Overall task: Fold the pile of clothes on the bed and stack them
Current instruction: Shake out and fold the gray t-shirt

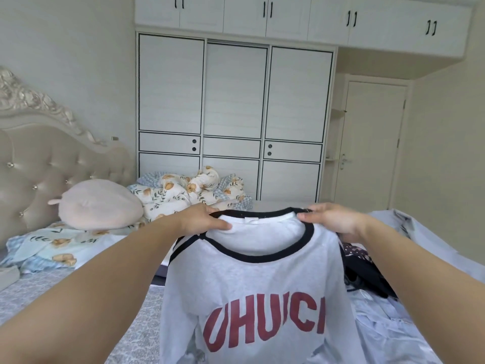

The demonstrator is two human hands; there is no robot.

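Observation:
A light grey sweatshirt [262, 282] with a black neckband and red letters hangs in front of me, held up above the bed [52, 290]. My left hand [202, 219] grips the left side of its collar. My right hand [333, 219] grips the right side of the collar. The front with the lettering faces me. Its lower part runs out of the frame. Behind it on the right lies a pile of light blue clothes [393, 327] with a dark garment [367, 274] on top.
A pink round cushion [99, 203] and a floral quilt [194, 190] lie at the far side of the bed, by the padded headboard [52, 158]. A white wardrobe [236, 114] fills the back wall, with a closed door [372, 143] to its right.

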